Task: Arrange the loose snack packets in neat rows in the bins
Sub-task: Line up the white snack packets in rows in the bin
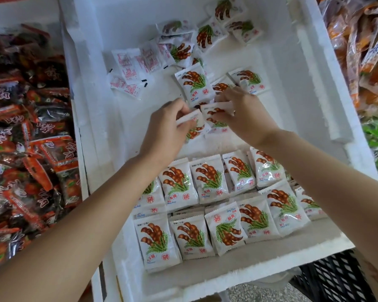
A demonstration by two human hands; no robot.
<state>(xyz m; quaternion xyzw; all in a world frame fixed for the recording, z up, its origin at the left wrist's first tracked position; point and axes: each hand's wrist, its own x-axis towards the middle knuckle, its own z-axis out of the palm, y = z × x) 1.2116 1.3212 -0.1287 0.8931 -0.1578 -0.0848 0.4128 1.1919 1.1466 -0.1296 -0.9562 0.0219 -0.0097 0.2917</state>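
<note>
Mid-frame, the left hand (168, 127) pinches one packet (189, 118), the right hand (243, 115) another packet (215, 113); lay both face-up, edges flush, just above the rows (207, 192).

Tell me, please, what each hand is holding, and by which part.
The left hand pinches a white snack packet by its sealed end; the right hand pinches a second packet by its upper sealed edge.

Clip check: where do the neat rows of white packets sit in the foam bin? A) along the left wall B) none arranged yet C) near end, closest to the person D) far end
C: the tidy rows lie at the near end of the foam bin, with loose packets scattered farther back.
</note>
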